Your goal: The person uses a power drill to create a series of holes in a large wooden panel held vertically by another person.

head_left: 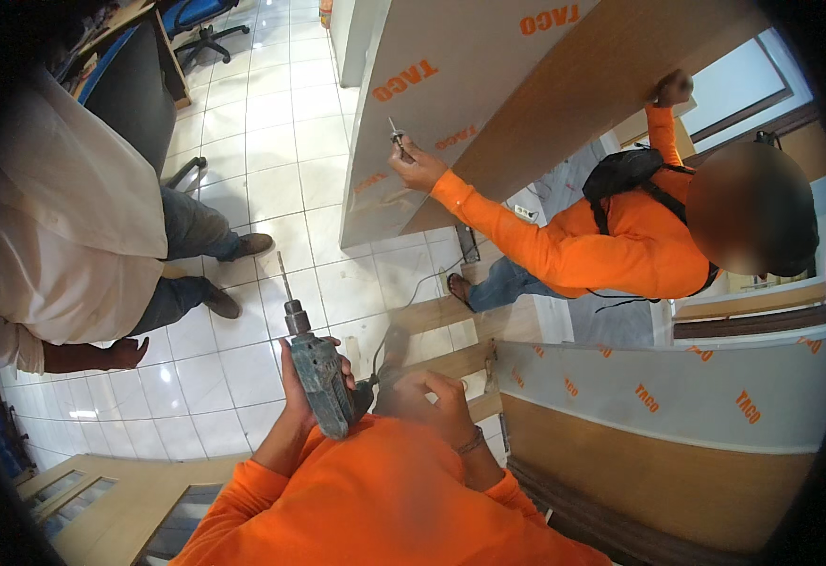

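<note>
My left hand (292, 391) is wrapped around the body of a worn green-grey power drill (321, 377). The drill points away from me, and a long thin drill bit (284, 274) is fitted in its chuck (296, 317). A dark cord (378, 357) runs near the rear of the drill. Close to my chest, right of the drill, my right hand (441, 406) has its fingers curled in; whatever they may hold is hidden. Its wrist wears a dark bracelet (472, 441).
A co-worker in orange (611, 241) grips a small tool with a thin tip (397, 132) beside a tall wood panel (526, 123). Another person in a pale shirt (73, 208) stands left. Another panel (658, 462) is at lower right, a slatted wooden piece (120, 514) at lower left.
</note>
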